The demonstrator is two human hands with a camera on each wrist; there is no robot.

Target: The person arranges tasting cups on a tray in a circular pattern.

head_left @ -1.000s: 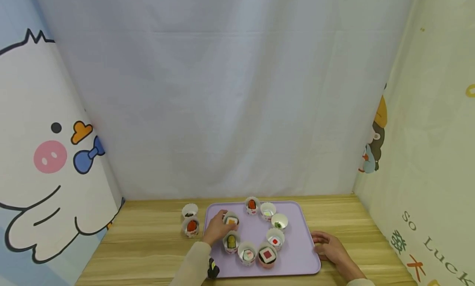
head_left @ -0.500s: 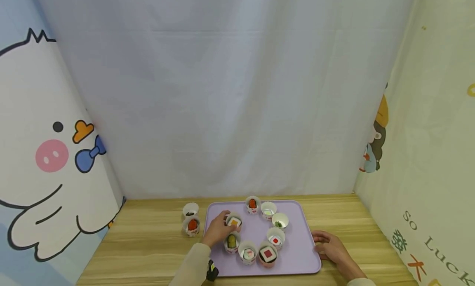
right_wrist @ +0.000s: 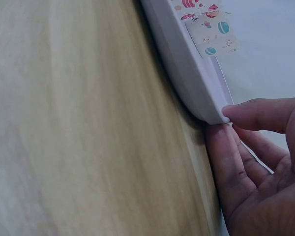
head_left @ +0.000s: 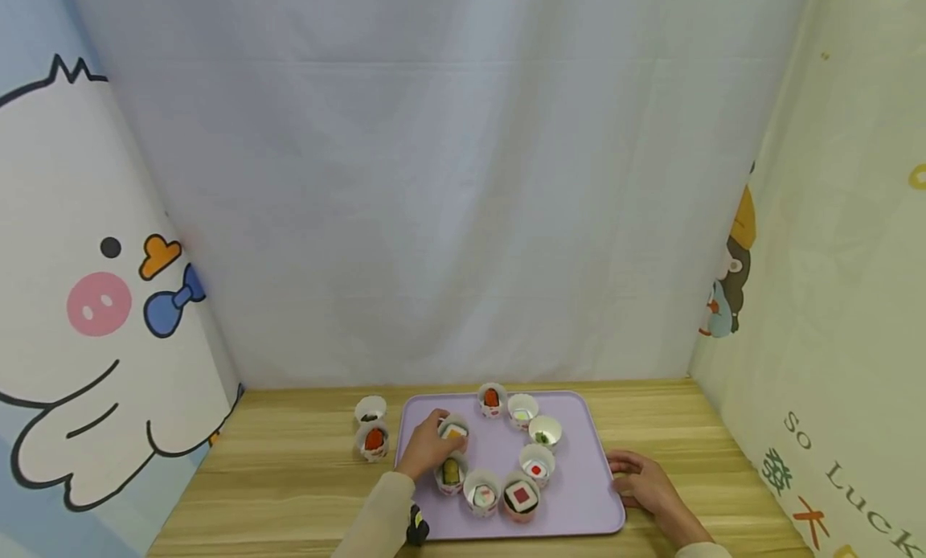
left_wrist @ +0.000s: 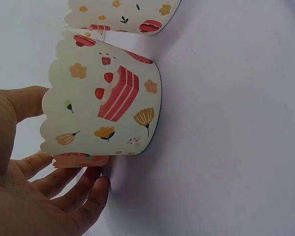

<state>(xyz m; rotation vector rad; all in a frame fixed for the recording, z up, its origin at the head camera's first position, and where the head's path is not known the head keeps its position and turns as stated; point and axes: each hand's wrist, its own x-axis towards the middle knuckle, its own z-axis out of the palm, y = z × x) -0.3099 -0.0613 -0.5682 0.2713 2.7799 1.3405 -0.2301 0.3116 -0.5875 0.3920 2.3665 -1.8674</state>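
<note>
On the left part of a lilac tray (head_left: pixel 579 494), my left hand (head_left: pixel 427 445) holds a paper baking cup (head_left: pixel 453 425) containing a white sushi piece with an orange centre. In the left wrist view, a nearer cup printed with cake slices (left_wrist: pixel 108 93) hides most of the held cup (left_wrist: pixel 78 160), and my fingers curl beside it. Just in front of that hand sits a cup with a yellow-green piece (head_left: pixel 451 472). My right hand (head_left: pixel 644 482) pinches the tray's right edge, thumb on the rim (right_wrist: pixel 221 110) and fingers underneath.
Several more paper cups stand on the tray in a curved row, including one with a red piece (head_left: pixel 492 400) at the back and one with a dark-red square (head_left: pixel 521 496) in front. Two cups (head_left: pixel 372 441) stand on the wooden table (head_left: pixel 289 461) left of the tray.
My left hand and the cup it holds have shifted very slightly right. The right hand stays at the tray's edge, and the other cups keep their places.
</note>
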